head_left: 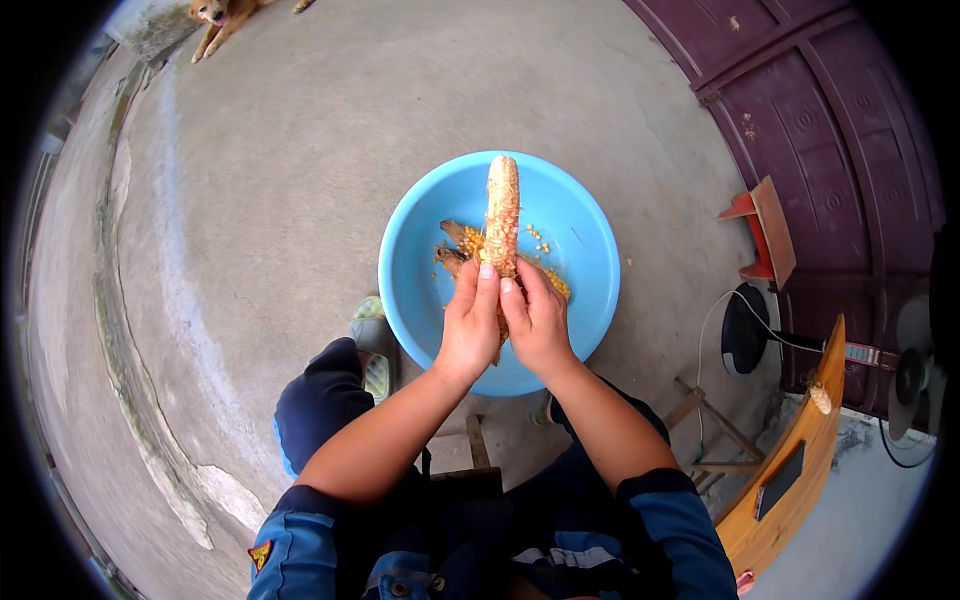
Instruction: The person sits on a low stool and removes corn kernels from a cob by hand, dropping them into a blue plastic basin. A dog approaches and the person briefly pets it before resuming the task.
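Note:
A corn cob [502, 210], mostly bare of kernels at its far end, points away from me above a light blue plastic basin [397, 292]. My left hand [472, 315] grips its near end from the left, thumb on top. From the other side my right hand [536, 311] holds the same end, and the two thumbs lie close together. Under the hands, several ears of corn with yellow kernels [559, 283] lie in the basin, partly hidden. Loose kernels [538, 238] are scattered on the basin's bottom around them.
A wooden table [799, 465] at the right carries a dark phone-like device [780, 480] and a pale cob [820, 398]. Behind it stand a fan [911, 379] with a cord and a small red stool [765, 232] by a maroon metal door [817, 135]. A dog [225, 19] lies far left.

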### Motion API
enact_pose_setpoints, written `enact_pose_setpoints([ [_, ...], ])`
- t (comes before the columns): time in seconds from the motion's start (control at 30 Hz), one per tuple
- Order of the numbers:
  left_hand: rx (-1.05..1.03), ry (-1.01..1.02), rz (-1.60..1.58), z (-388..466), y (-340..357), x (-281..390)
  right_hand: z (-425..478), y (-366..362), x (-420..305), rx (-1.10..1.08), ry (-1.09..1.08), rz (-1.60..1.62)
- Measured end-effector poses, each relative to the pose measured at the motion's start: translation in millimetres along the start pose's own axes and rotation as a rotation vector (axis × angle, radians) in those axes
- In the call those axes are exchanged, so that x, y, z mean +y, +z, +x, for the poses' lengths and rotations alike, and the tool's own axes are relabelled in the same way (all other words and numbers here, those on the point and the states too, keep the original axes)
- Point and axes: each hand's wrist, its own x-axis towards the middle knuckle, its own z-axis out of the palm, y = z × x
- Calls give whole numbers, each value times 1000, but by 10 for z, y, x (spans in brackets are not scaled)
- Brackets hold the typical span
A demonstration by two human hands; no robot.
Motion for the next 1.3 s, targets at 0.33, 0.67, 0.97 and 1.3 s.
enact_pose_setpoints([
  [0.33, 22, -54, -89, 65, -78, -110, 26, -10, -33, 9, 176, 58],
  [0.67, 0, -162, -372, 99, -68, 51, 44, 11, -40, -175, 204, 502],
  [0.97, 99, -182, 1, 93, -121, 168, 79, -90, -48, -32, 310, 590],
  [1.3, -26, -37, -159, 150, -146, 325, 65, -160, -158, -245, 437, 715],
])
